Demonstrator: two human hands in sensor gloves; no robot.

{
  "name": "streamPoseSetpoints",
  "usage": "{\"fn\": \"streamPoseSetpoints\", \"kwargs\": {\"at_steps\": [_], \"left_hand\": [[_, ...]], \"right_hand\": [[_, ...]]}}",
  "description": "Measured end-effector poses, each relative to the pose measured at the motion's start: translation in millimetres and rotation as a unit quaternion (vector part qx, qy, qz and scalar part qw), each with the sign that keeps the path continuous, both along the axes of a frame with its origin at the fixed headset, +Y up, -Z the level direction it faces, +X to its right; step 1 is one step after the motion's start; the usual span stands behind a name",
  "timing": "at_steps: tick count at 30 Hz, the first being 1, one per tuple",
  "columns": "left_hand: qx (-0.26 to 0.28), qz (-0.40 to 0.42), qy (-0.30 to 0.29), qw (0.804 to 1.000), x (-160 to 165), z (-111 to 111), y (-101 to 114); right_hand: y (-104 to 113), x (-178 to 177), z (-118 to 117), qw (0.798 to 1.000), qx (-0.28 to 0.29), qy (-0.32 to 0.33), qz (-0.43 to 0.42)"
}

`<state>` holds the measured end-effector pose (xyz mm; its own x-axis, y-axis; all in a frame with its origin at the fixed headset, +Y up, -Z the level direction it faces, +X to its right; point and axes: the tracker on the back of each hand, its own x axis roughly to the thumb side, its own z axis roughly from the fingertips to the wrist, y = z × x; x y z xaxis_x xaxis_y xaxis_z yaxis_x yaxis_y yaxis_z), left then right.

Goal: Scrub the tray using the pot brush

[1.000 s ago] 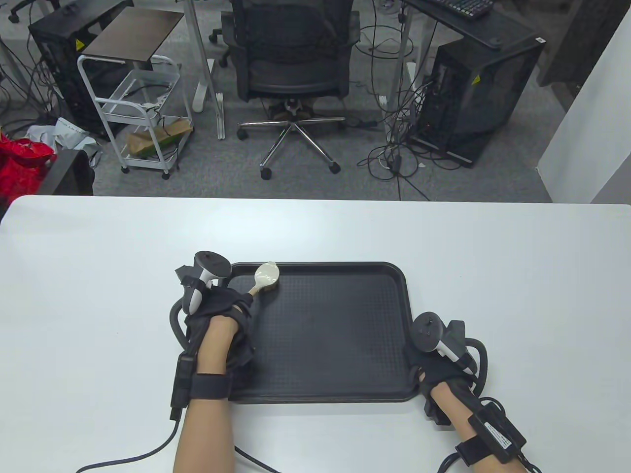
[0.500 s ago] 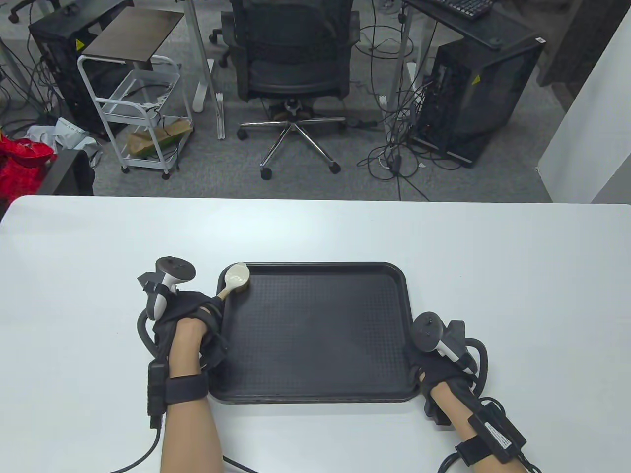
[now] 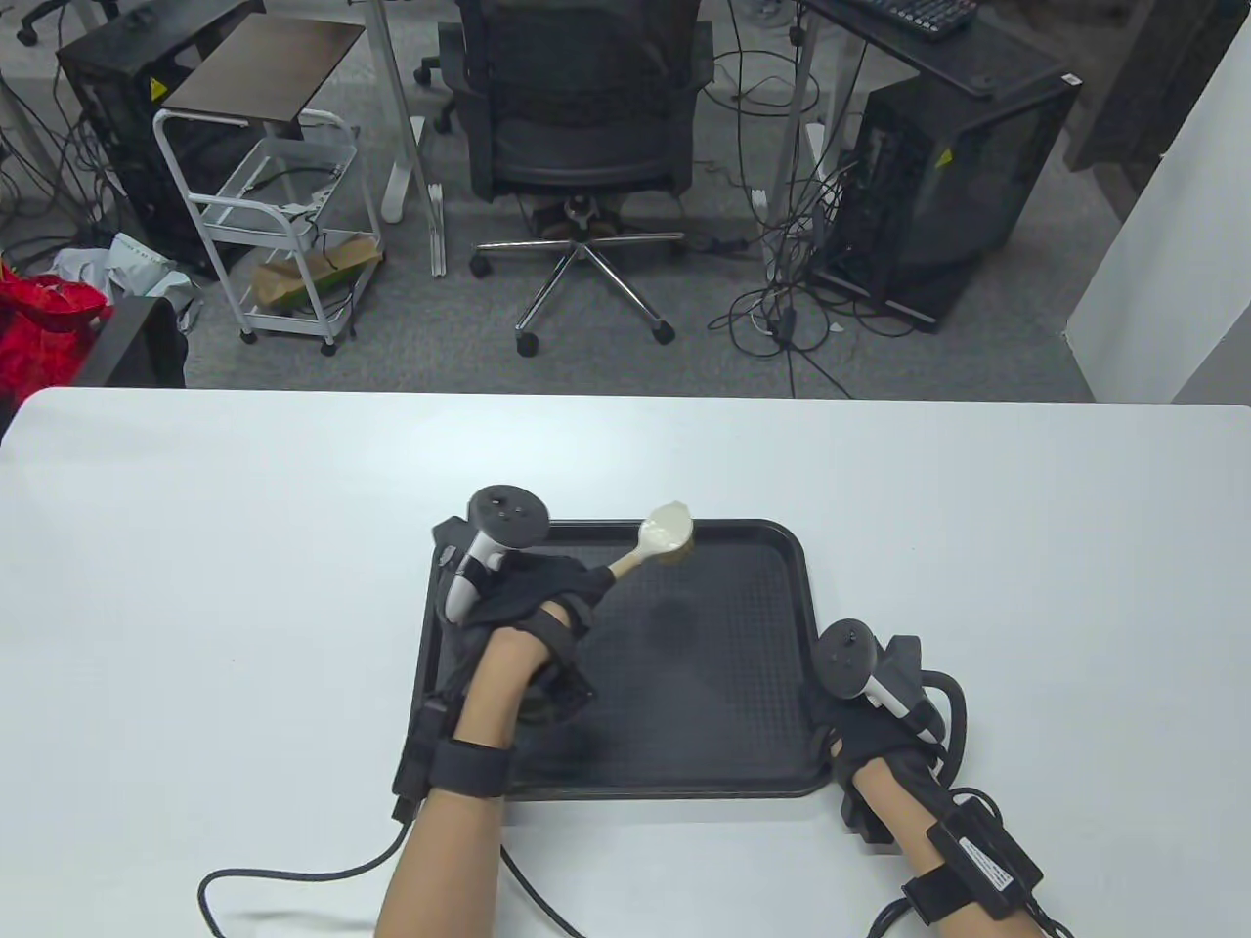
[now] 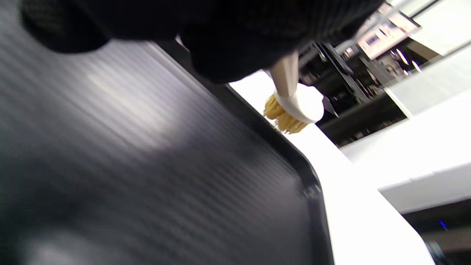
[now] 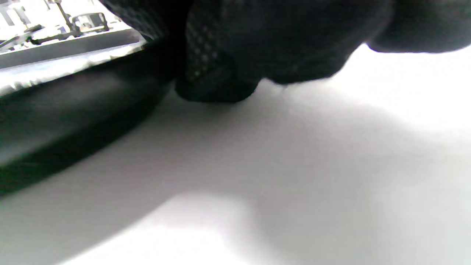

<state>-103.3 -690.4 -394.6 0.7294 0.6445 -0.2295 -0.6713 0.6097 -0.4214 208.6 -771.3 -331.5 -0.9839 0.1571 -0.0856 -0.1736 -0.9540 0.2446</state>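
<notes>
A black textured tray (image 3: 684, 664) lies on the white table (image 3: 195, 547). My left hand (image 3: 533, 596) is over the tray's left half and grips the wooden handle of a pot brush (image 3: 665, 532). The brush's cream head and tan bristles sit at the tray's far rim, right of centre; in the left wrist view the bristles (image 4: 285, 117) touch the rim of the tray (image 4: 147, 165). My right hand (image 3: 865, 728) rests at the tray's right near corner and holds its edge; in the right wrist view its fingers (image 5: 220, 73) lie against the tray's rim (image 5: 73, 121).
Glove cables (image 3: 293, 874) trail across the table near its front edge. Beyond the table's far edge stand an office chair (image 3: 582, 127), a white wire cart (image 3: 283, 215) and computer towers (image 3: 948, 176) on the floor.
My left hand first moved left with the brush to the tray's far-left corner, then swept right along the far rim to right of centre. The right hand and tray stayed put.
</notes>
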Motion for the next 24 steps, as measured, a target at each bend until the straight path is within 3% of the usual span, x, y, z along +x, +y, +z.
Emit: {"fn": "streamPoseSetpoints", "kwargs": {"at_steps": [11, 20, 24], "left_hand": [[0.009, -0.048, -0.015, 0.999, 68.3, 1.3, -15.1], [0.023, -0.091, -0.026, 0.995, 93.3, 2.3, -27.6], [0.031, -0.163, -0.028, 0.986, 95.1, 5.2, -23.5]], "right_hand": [[-0.2, -0.1, 0.2, 1.0, 0.0, 0.001, -0.001], [-0.2, -0.2, 0.2, 1.0, 0.0, 0.001, -0.002], [-0.2, -0.2, 0.3, 1.0, 0.0, 0.001, -0.001]]}}
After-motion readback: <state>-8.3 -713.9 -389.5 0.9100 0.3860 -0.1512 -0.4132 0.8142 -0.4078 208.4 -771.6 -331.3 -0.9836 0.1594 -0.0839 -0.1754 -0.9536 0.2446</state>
